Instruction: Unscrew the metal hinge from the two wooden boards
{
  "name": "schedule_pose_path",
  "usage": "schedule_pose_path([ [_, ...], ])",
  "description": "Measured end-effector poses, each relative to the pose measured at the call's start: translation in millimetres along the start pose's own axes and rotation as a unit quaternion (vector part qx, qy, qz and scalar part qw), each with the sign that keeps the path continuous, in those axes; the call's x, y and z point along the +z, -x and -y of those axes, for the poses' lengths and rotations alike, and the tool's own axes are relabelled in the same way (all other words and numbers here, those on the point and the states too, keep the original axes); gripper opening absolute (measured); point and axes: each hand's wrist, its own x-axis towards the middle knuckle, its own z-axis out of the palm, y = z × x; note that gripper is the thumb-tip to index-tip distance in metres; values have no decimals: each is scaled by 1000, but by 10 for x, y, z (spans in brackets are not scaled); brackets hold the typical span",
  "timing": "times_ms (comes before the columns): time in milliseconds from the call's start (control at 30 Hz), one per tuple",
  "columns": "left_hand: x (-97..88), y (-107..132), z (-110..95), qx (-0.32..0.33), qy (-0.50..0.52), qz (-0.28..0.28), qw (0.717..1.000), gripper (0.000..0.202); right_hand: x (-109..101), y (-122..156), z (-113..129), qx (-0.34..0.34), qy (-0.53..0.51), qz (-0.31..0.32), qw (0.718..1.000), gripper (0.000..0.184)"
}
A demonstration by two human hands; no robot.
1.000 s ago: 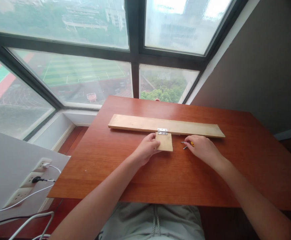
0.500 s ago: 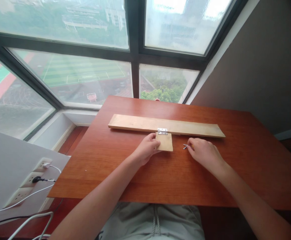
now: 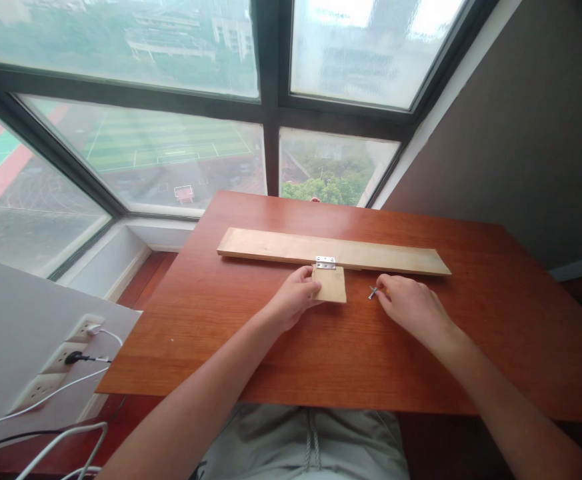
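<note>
A long pale wooden plank (image 3: 271,245) lies across the red-brown table (image 3: 321,347). A small square wooden piece (image 3: 331,285) sits against its near edge, joined by a silver hinge (image 3: 325,263). My left hand (image 3: 293,299) presses on the small piece's left edge with curled fingers. My right hand (image 3: 408,305) rests on the table just right of it, fingers closed over small metal screws (image 3: 372,293); only their tips show.
Large windows (image 3: 171,153) rise behind the table's far edge. A white power strip (image 3: 65,357) with plugged cables sits low on the left. A brown wall (image 3: 531,133) stands at the right.
My right hand has slid slightly nearer and closed over the screws and a yellow-handled item that showed before. My left hand and the wood have not moved.
</note>
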Motion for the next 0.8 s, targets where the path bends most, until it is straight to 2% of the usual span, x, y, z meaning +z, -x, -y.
schedule_pose_path([
  [133, -4, -11, 9, 1, -2, 0, 1000, 29, -9, -22, -66, 4, -15, -27, 1000, 15],
  [267, 3, -11, 4, -1, -5, -6, 1000, 31, -137, -58, -129, -41, -75, -109, 990, 21],
  [333, 10, -3, -4, -3, -5, -8, 1000, 30, -281, -65, -136, -68, -122, -152, 979, 31],
  [400, 17, 7, -10, -5, -5, -11, 1000, 30, -473, -52, -122, -61, -166, -166, 970, 37],
  [500, 22, 16, -9, -5, -8, -14, 1000, 33, -789, 2, -68, -32, -250, -164, 954, 48],
  [600, 19, 19, 1, 0, -18, -12, 1000, 35, -1058, 63, 7, -4, -294, -225, 929, 58],
  [667, 16, 27, 3, 2, -31, -12, 999, 36, -1184, 79, 43, 12, -301, -287, 909, 57],
  [733, 14, 45, -7, 2, -51, -12, 999, 36, -1254, 50, 47, 24, -313, -320, 894, 56],
  [800, 15, 73, -31, 0, -74, -11, 997, 36, -1257, -34, 17, 29, -357, -346, 867, 55],
])
